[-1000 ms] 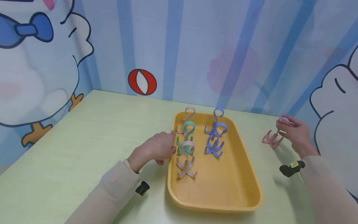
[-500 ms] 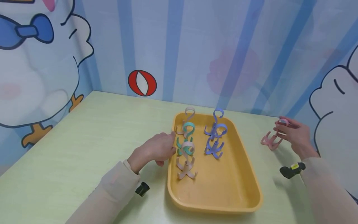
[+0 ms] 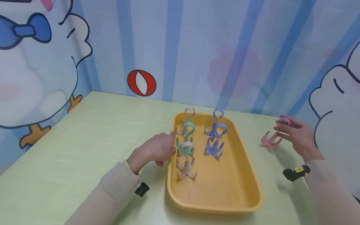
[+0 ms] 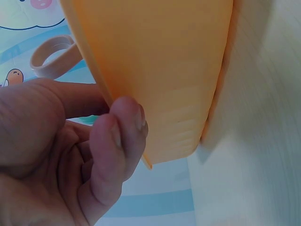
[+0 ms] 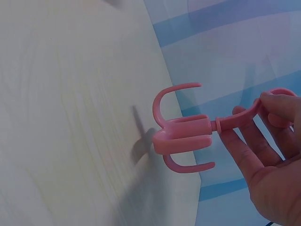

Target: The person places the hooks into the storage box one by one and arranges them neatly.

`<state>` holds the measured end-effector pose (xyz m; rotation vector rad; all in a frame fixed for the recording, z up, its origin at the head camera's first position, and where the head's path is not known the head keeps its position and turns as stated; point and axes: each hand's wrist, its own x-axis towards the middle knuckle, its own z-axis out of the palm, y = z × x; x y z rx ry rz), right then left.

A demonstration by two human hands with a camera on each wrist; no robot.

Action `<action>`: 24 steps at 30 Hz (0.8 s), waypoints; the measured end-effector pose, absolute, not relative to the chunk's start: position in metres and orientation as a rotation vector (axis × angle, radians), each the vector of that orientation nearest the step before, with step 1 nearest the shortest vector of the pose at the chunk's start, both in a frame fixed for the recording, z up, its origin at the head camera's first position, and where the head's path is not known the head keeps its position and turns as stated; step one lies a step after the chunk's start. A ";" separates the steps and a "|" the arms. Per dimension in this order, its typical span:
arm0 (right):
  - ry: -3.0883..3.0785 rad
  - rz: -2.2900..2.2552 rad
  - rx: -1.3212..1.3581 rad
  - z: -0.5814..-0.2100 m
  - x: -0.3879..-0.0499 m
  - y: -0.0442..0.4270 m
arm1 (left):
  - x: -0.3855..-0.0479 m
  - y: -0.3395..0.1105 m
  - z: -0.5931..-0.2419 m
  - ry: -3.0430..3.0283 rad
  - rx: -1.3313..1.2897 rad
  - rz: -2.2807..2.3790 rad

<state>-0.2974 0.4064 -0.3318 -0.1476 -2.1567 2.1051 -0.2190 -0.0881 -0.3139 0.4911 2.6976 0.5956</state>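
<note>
My left hand (image 3: 161, 148) grips the left rim of a yellow plastic tray (image 3: 219, 210), thumb inside and fingertips (image 4: 129, 117) outside in the left wrist view. Beyond the tray's right side, my right hand (image 3: 301, 134) holds a pink four-pronged hanging hook (image 5: 183, 134) by its curved top, between thumb and fingers. Its prongs point away from the palm, and its shadow falls on the tabletop. Inside the tray, on the left, stand a beige hook (image 3: 186, 170), a teal hook (image 3: 181, 151) and a second beige hook (image 3: 189, 110). Two blue-violet hooks (image 3: 214, 148) stand at the back, right of these.
The pale green table (image 3: 112, 125) extends left of the tray and along its right side. A patterned curtain (image 3: 194, 56) with blue stripes and cartoon birds rises behind the table and at both sides. Small black devices (image 3: 296, 172) sit at both wrists.
The pink hook has shifted slightly to the left in my right hand, and the fingers on it have spread a little. My left hand stays on the tray rim.
</note>
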 end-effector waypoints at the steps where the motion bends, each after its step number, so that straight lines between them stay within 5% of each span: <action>1: -2.165 2.091 -0.146 -0.331 -0.297 0.406 | -0.219 -0.088 -0.314 2.697 0.489 0.592; 24: -2.272 2.036 -0.001 -0.307 -0.283 0.384 | -0.220 -0.088 -0.316 2.695 0.504 0.601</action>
